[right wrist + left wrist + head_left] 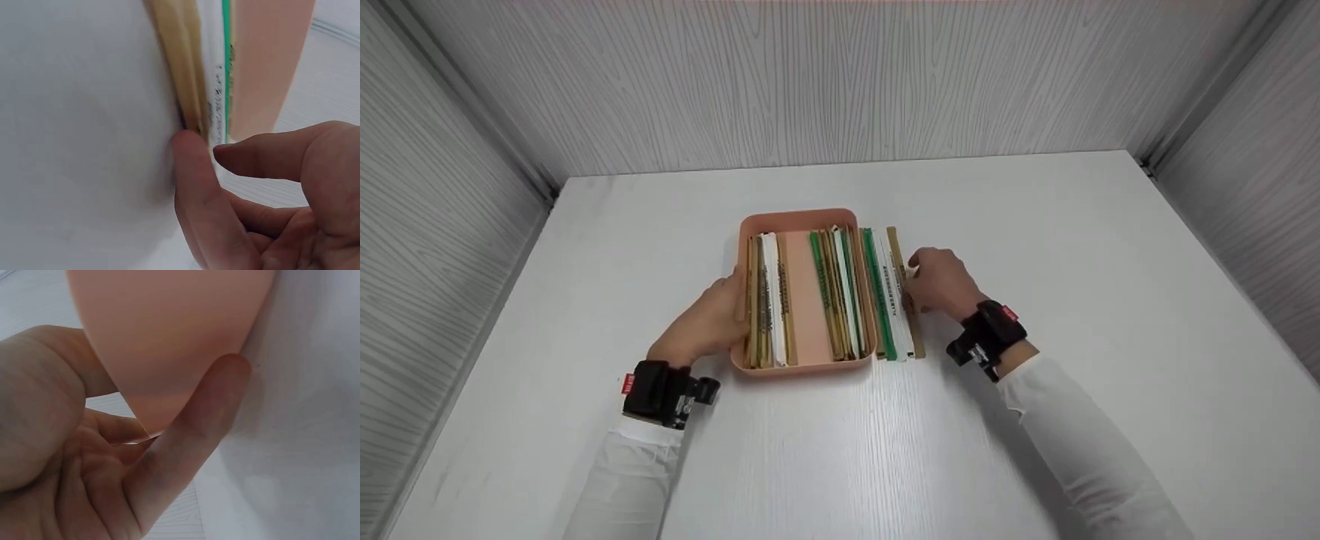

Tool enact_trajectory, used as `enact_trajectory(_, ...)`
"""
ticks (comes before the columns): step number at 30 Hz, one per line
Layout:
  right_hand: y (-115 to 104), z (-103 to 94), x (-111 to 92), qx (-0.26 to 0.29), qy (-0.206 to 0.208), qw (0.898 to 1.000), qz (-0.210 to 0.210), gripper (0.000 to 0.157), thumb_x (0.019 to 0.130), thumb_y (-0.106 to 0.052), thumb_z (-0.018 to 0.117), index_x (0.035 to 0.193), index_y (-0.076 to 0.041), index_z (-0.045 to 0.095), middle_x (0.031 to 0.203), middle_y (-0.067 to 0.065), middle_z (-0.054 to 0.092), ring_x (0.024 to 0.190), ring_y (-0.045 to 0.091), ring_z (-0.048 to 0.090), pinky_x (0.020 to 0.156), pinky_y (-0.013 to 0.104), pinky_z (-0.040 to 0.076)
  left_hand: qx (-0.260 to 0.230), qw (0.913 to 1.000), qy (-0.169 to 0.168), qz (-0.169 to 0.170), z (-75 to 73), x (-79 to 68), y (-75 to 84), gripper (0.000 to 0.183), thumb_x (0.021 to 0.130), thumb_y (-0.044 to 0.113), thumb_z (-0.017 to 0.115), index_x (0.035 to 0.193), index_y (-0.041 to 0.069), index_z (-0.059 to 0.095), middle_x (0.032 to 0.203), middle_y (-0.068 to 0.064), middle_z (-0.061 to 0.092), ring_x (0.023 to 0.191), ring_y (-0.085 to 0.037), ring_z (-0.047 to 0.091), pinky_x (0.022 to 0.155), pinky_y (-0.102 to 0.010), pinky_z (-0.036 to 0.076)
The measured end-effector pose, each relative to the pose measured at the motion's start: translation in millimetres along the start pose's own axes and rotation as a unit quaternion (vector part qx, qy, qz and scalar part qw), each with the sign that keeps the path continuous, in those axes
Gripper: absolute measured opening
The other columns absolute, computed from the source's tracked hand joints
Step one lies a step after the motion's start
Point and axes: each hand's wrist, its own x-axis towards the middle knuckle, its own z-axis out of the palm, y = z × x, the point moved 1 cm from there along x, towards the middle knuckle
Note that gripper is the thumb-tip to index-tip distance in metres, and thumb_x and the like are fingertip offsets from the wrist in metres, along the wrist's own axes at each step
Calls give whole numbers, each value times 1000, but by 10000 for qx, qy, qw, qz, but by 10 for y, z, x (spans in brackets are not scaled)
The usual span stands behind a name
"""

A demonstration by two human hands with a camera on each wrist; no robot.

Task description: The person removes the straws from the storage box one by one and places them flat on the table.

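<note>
A shallow pink tray stands on the table, with rows of slim paper-wrapped sticks along both long sides. My left hand grips its left wall; in the left wrist view the fingers lie along the pink outer wall. Right of the tray, a row of green and white paper-wrapped sticks lies beside its wall. At the outer side of that row, my right hand pinches a brown paper-wrapped stick with curled fingers, the thumb close to its edge.
Inside the tray, a left row of brown and white sticks and a right row of brown, green and white sticks leave a strip of pink base between. The white table meets grain-patterned panels at the back and sides.
</note>
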Motion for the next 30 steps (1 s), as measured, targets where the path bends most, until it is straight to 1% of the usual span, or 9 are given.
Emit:
enact_trajectory(8,-682,-144,-34,-385,778,9918,-943,43,98,-14,59,139,1,59,118,14,64,93,24,61,73,36,52,154,9995,118,237,-75,3,53,81,92,1,71,159,-7,26,127,-24,61,112,-34,60,96,-47,51)
enact_trajectory(11,-981,-35,-3,-590,626,9872,-1344,39,98,-11,58,135,0,62,109,9,61,83,19,57,67,33,49,211,9995,102,198,-88,9,69,85,92,-2,69,161,-7,21,131,-25,60,115,-35,59,98,-48,50)
enact_trajectory(14,-1193,162,62,-874,283,9830,-1591,35,97,-8,57,130,1,65,84,4,56,63,14,45,57,29,39,213,9996,61,151,-67,9,79,82,91,-5,67,160,-7,23,125,-24,61,109,-34,61,92,-46,52)
enact_trajectory(15,-1238,239,94,-1028,162,9809,-1644,26,97,-7,57,119,0,69,75,1,50,58,12,40,54,28,35,226,9996,47,161,-53,9,81,80,91,-5,67,159,-7,26,123,-23,62,106,-33,62,91,-45,53)
enact_trajectory(17,-1295,401,157,-1394,-156,9763,-1646,11,97,-7,58,92,-3,67,63,-1,38,52,11,32,52,27,29,226,9995,38,205,-24,10,80,72,91,-3,68,155,-6,35,119,-20,64,104,-31,63,90,-44,53)
enact_trajectory(20,-1314,643,246,-1905,-474,9669,-1629,31,96,-7,60,68,-11,46,60,-3,33,52,11,34,51,27,30,254,9992,33,305,7,12,72,59,94,2,69,147,-4,45,115,-17,65,102,-29,63,91,-43,51)
enact_trajectory(22,-1307,772,292,-2160,-576,9617,-1587,38,95,-8,61,66,-14,38,62,-2,36,54,13,39,51,29,34,296,9988,44,376,16,13,70,54,94,3,68,144,-3,48,114,-17,65,102,-29,63,91,-43,51)
enact_trajectory(27,-1324,900,314,-2502,-629,9568,-1340,27,95,-9,60,72,-11,47,78,6,57,66,19,53,56,32,45,355,9985,65,400,17,10,83,54,95,3,68,144,-3,48,112,-17,65,99,-28,62,88,-42,51)
enact_trajectory(30,-1338,911,305,-2615,-602,9531,-1397,26,95,-5,60,72,-10,49,81,7,60,70,19,54,60,33,47,360,9989,40,312,11,10,73,58,94,3,69,147,-2,46,112,-17,64,99,-29,62,87,-42,51)
